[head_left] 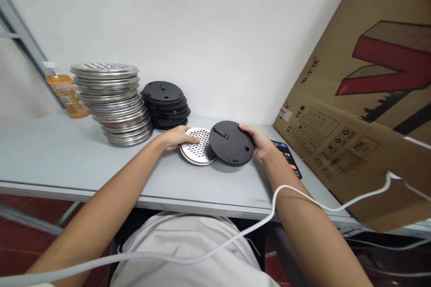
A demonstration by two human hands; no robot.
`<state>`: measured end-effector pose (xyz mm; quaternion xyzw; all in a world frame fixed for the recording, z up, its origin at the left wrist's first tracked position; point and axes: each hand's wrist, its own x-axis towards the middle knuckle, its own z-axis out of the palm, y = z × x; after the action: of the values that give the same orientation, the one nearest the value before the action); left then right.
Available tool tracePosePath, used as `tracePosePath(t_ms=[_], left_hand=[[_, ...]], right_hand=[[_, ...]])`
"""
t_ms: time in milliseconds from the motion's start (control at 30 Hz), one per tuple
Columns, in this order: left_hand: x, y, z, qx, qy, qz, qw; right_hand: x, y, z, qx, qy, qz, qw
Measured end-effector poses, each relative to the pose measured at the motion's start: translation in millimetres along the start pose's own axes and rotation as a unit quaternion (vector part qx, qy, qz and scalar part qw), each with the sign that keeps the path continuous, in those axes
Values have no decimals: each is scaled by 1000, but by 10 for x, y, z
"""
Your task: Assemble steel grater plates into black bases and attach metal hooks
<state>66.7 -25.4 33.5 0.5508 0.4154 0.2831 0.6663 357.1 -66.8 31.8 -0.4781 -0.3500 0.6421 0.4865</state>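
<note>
My left hand (pixel 177 137) grips the left edge of a round perforated steel disc (pixel 198 148) that lies on the grey table (pixel 67 157). My right hand (pixel 259 141) holds a round black plastic disc (pixel 231 143) by its right edge, tilted up, its left rim overlapping the steel disc. Both discs sit near the middle of the table, close to the wall.
A leaning stack of steel discs (pixel 112 103) and a lower stack of black discs (pixel 164 104) stand at the back left, with an orange bottle (pixel 65 94) behind them. A phone (pixel 288 157) lies beside my right hand. A large cardboard box (pixel 363 98) fills the right. A white cable (pixel 303 197) crosses my right forearm.
</note>
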Motion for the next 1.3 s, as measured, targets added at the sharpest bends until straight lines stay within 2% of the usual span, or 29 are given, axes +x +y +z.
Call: tracePosePath(t_ms=[133,233,333,500,633,733,800,900,1033,1200,1300], left_hand=[[80,-36,15,-114,23,6,993],[137,-34,6,-168,60,48,983],[150,-14,10,-202,72,80,973],[137,7,67,-237,105,65,964],[144,17,88,-256,105,57,959],[149,29,84,-258,115,47,958],[147,38,77,-261,131,45,955],[136,58,63,-272,153,46,949],[121,87,41,-290,164,63,941],[172,37,-13,-280,205,47,937],[226,-22,-54,-273,214,41,937]], right_hand=[[21,37,37,-4,18,14,1000],[35,64,89,11,11,11,1000],[51,92,142,25,10,-18,999],[67,120,167,31,20,-51,998],[75,127,157,37,2,-58,998],[67,114,166,33,13,-68,997],[40,84,164,27,7,-104,994],[-37,5,115,25,-17,-204,979],[-199,-123,-10,-23,-5,-305,952],[-415,-229,-62,-185,-68,-341,919],[-456,-229,-34,-222,-87,-354,904]])
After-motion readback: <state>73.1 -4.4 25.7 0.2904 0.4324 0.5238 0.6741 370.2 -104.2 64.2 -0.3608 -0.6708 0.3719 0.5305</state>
